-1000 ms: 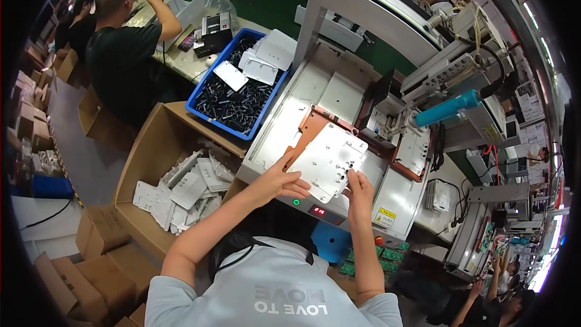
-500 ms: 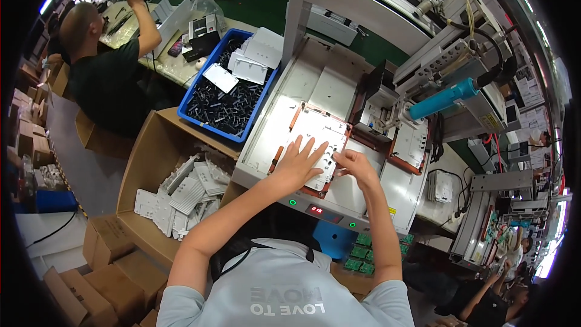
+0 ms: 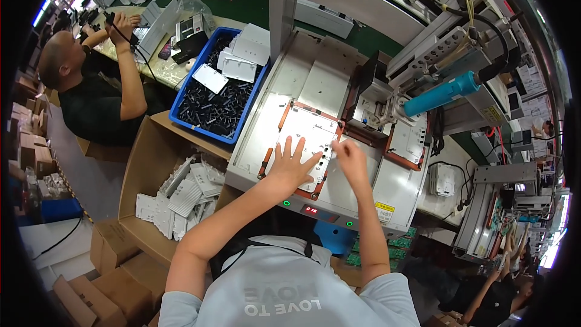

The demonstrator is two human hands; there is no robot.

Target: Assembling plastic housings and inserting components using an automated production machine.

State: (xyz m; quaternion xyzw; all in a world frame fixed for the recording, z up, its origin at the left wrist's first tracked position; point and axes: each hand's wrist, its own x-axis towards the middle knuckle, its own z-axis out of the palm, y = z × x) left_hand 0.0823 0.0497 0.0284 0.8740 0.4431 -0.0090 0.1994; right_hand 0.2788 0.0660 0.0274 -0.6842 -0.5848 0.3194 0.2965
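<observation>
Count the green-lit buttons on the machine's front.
2: one green-lit button left of the red display, another button right of it. The right forearm may hide more.

The metal machine bed [image 3: 348,184] carries a left frame [image 3: 284,117] and a right frame [image 3: 403,161] — orange-brown, each around a white panel [image 3: 307,127].

The white panel [image 3: 307,126] looks like smooth, faintly satin plastic; the machine bed [image 3: 319,92] beneath is pale, shiny metal. The blue bin [image 3: 201,130] is slick plastic, the open box [image 3: 138,166] matt brown cardboard, the teal cylinder [image 3: 440,94] glossy, the grey shirt [image 3: 269,275] soft matt cloth.
</observation>
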